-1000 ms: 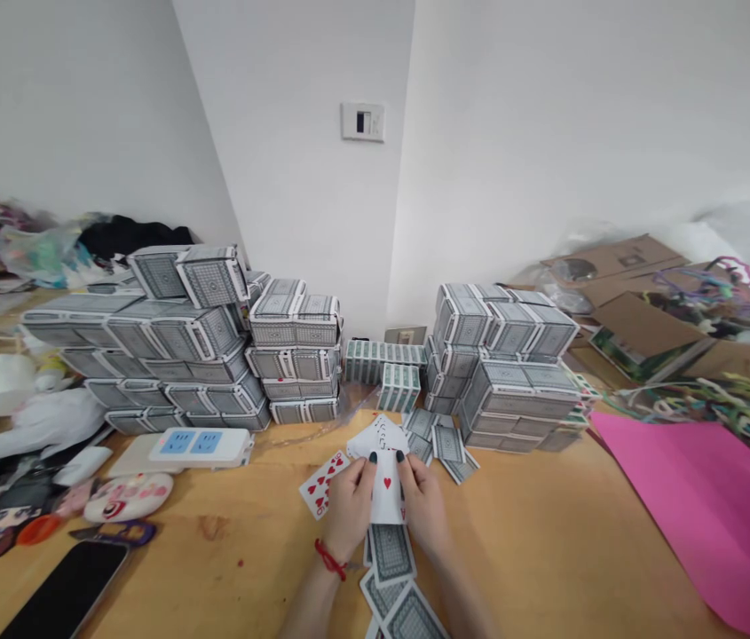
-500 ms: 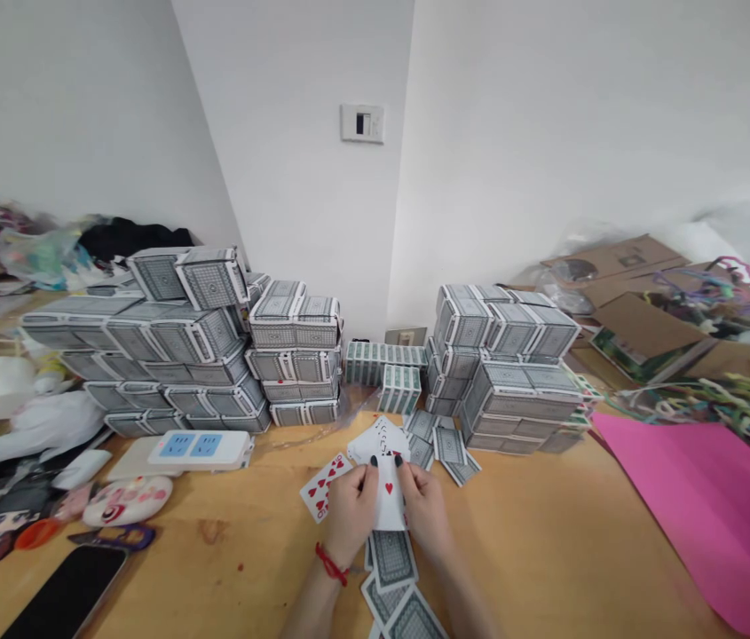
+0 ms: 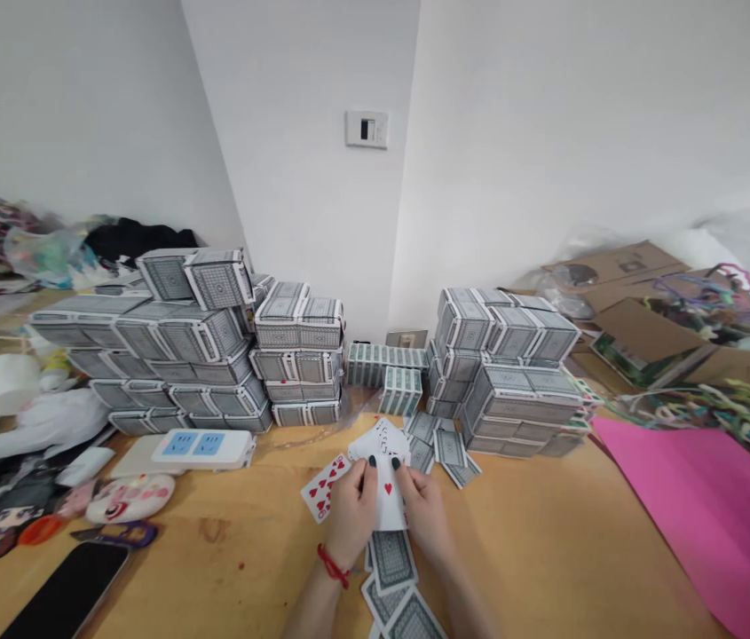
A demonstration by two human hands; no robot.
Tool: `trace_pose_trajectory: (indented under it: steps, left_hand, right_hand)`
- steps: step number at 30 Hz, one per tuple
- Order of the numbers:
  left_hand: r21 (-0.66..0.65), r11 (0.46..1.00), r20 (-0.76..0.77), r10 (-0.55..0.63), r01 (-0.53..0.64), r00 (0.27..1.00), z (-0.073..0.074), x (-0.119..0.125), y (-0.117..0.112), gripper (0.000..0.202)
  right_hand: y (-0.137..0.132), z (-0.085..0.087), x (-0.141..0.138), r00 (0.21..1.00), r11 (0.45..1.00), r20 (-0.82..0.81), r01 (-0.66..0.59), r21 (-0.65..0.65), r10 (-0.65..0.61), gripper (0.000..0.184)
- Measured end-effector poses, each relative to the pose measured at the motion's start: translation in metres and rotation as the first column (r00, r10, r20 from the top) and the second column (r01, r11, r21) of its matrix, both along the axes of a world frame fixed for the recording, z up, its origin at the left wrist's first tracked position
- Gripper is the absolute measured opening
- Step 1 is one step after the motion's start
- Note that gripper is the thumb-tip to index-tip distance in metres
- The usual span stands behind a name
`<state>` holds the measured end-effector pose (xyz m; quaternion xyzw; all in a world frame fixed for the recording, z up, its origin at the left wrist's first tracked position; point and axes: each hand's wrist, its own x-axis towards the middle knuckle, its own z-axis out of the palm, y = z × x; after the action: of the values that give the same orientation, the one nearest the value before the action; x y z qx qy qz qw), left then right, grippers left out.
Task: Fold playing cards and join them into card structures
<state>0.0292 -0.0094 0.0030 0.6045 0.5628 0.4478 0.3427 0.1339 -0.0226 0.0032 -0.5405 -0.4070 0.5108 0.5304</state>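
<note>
Between my two hands is a playing card (image 3: 389,508) with a red heart in its middle, face up. My left hand (image 3: 351,504) grips its left edge, thumb on top, a red cord round the wrist. At the opposite edge my right hand (image 3: 420,508) pinches the card the same way. Just left lies a nine-of-hearts-like red card (image 3: 325,486). Fanned face-up cards (image 3: 375,437) lie beyond my fingertips. Below my hands, several face-down cards (image 3: 393,561) overlap on the table, and more face-down cards (image 3: 453,447) lie to the upper right.
Stacked blocks made of cards stand at the left (image 3: 208,337) and right (image 3: 521,390), with green-patterned blocks (image 3: 401,389) between. A power strip (image 3: 205,447) and a phone (image 3: 68,593) lie left. Pink paper (image 3: 694,506) and cardboard boxes (image 3: 647,346) are at the right.
The view has shifted very slightly. My right thumb has moved slightly on the card; both hands still hold it in nearly the same place.
</note>
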Motion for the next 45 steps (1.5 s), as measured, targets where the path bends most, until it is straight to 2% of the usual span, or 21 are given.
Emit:
trace_pose_trajectory:
  steps: [6, 10, 13, 19, 23, 26, 30, 37, 41, 45]
  left_hand:
    - [-0.063, 0.998, 0.05, -0.003, 0.006, 0.999, -0.0052, -0.0001, 0.0032, 0.036]
    - [-0.129, 0.986, 0.117, -0.089, 0.104, 0.989, -0.0031, -0.0005, 0.0024, 0.036]
    - [-0.11, 0.983, 0.086, -0.141, 0.15, 0.986, -0.0013, -0.0011, 0.0015, 0.032]
    - [-0.032, 0.999, -0.009, -0.005, 0.004, 1.0, 0.0002, -0.0004, 0.0006, 0.032]
    - [-0.05, 0.998, 0.002, 0.024, -0.024, 1.0, 0.001, 0.0019, -0.0005, 0.036]
    - [-0.091, 0.996, 0.058, 0.018, -0.013, 0.998, 0.0023, 0.0029, -0.0016, 0.039]
    - [-0.087, 0.994, 0.107, -0.061, 0.07, 0.992, 0.0041, 0.0038, -0.0032, 0.038]
    - [-0.012, 1.0, -0.018, 0.014, -0.014, 1.0, 0.002, 0.0036, -0.0036, 0.033]
    - [0.022, 1.0, -0.083, 0.014, -0.012, 0.996, 0.0019, 0.0045, -0.0047, 0.034]
    - [0.032, 0.999, -0.086, 0.007, -0.004, 0.996, 0.0008, 0.0074, -0.0052, 0.033]
  right_hand:
    - [0.0015, -0.0031, -0.0007, 0.996, 0.996, 0.011, 0.086, 0.019, -0.086, 0.043]
    - [0.0011, -0.0051, -0.0003, 0.984, 0.985, 0.041, 0.173, 0.027, -0.174, 0.041]
    - [0.0, -0.0046, 0.0002, 0.98, 0.982, 0.058, 0.189, 0.017, -0.19, 0.04]
    - [0.0008, -0.0038, -0.0007, 0.99, 0.99, 0.016, 0.136, 0.035, -0.137, 0.038]
    - [0.0015, -0.0068, -0.0015, 0.991, 0.991, 0.027, 0.126, 0.043, -0.127, 0.038]
    - [0.0014, -0.009, -0.001, 0.99, 0.99, 0.026, 0.139, 0.021, -0.139, 0.038]
    - [0.0019, -0.0102, 0.0005, 0.976, 0.977, 0.046, 0.214, 0.015, -0.214, 0.039]
    - [-0.0002, -0.0029, -0.0036, 0.979, 0.978, 0.064, 0.19, 0.086, -0.196, 0.034]
    - [-0.0003, -0.0045, -0.0037, 0.962, 0.967, 0.125, 0.231, 0.106, -0.243, 0.035]
    - [0.0007, -0.0078, -0.0005, 0.961, 0.969, 0.135, 0.234, 0.084, -0.243, 0.037]
